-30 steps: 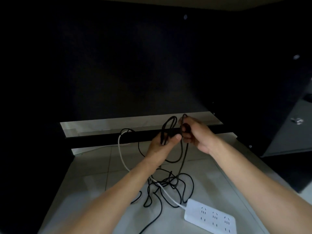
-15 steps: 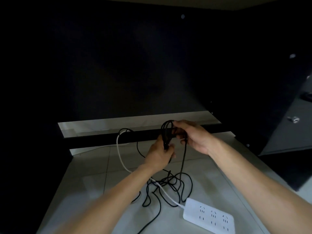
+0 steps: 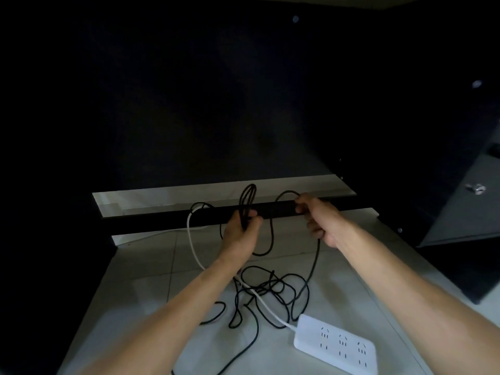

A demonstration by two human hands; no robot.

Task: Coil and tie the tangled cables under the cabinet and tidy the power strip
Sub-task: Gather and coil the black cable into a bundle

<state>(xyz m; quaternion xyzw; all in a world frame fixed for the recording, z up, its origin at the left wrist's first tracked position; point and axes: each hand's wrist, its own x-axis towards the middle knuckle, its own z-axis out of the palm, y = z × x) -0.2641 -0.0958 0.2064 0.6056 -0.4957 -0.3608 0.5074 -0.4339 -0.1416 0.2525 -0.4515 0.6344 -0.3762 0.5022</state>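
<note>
The left hand [image 3: 241,234] pinches a small bundle of finished loops of the black cable [image 3: 273,289], their tops poking up above the fingers; the right hand [image 3: 320,221] is closed round the running strand, drawn out to the right. To coil well, bring each new length back at the same loop size and let slack feed freely from the tangle on the tiled floor [image 3: 140,288]. The white power strip [image 3: 336,343] lies near right, its white cord [image 3: 193,244] crossing the tangle. The dark cabinet [image 3: 243,104] looms just beyond; open floor lies nearer.
</note>
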